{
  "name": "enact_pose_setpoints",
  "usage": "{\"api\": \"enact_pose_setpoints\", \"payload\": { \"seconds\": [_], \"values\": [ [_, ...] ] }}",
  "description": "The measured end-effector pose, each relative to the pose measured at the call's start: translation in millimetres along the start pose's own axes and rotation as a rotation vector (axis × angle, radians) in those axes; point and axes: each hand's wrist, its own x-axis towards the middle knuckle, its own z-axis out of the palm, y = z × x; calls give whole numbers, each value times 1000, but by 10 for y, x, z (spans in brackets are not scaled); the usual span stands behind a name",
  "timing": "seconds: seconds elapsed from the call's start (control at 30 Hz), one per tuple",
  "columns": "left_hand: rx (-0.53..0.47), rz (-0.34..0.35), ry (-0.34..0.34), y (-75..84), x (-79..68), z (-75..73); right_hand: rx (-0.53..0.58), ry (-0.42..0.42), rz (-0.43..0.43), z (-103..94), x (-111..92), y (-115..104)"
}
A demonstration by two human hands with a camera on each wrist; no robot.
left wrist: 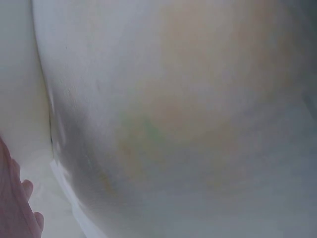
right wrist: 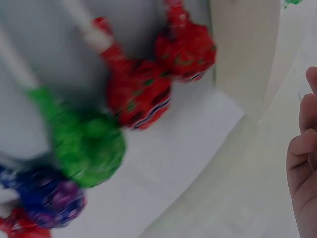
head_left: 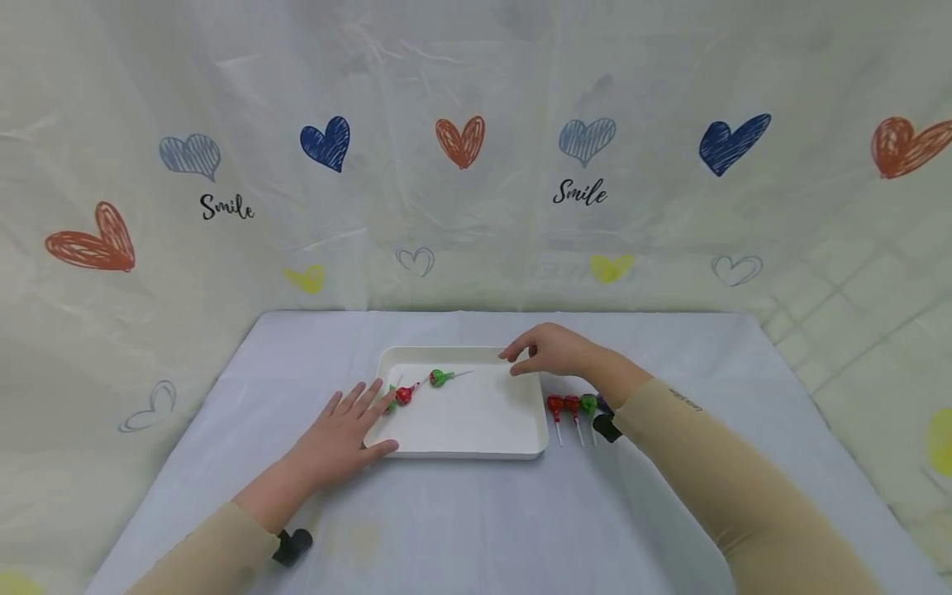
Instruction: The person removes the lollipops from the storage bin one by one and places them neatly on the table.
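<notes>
My left hand (head_left: 340, 436) lies with its fingers spread over the left rim of a white tray (head_left: 461, 426). Inside the tray, a green lollipop (head_left: 436, 378) and a red lollipop (head_left: 404, 395) lie near its left half, with another green lollipop (head_left: 390, 405) partly covered by the left fingers. Above the tray's far right corner hovers my right hand (head_left: 549, 350), its fingers loosely bent and nothing visible between them. In the right wrist view, this right hand (right wrist: 303, 163) appears at the right edge. Only some fingers of the left hand (left wrist: 17, 198) show in the left wrist view.
Right of the tray, several lollipops form a row: two red ones (right wrist: 141, 94), a green one (right wrist: 91, 148), a blue-purple one (right wrist: 49, 196) and another red one (right wrist: 25, 225). The right forearm (head_left: 684, 430) partly hides them from the head camera. A hanging sheet (head_left: 513, 231) stands behind the table.
</notes>
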Motion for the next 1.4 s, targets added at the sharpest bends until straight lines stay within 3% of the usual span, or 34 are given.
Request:
{"api": "enact_pose_setpoints", "payload": {
  "seconds": [0.5, 0.73, 0.97, 1.23, 1.4],
  "values": [
    [3, -6, -3, -40, 27, 31, -26, -66, -36, 189, 503, -382],
    [9, 3, -13, -35, 29, 20, -120, -83, -67, 284, 692, -503],
    [1, -15, -28, -43, 28, 31, -191, -112, -76, 376, 794, -642],
    [18, -4, 0, -80, 31, 61, -311, -137, -78, 500, 893, -712],
    [20, -5, -13, -55, 14, 18, -325, -167, -76, 563, 923, -748]
  ]
}}
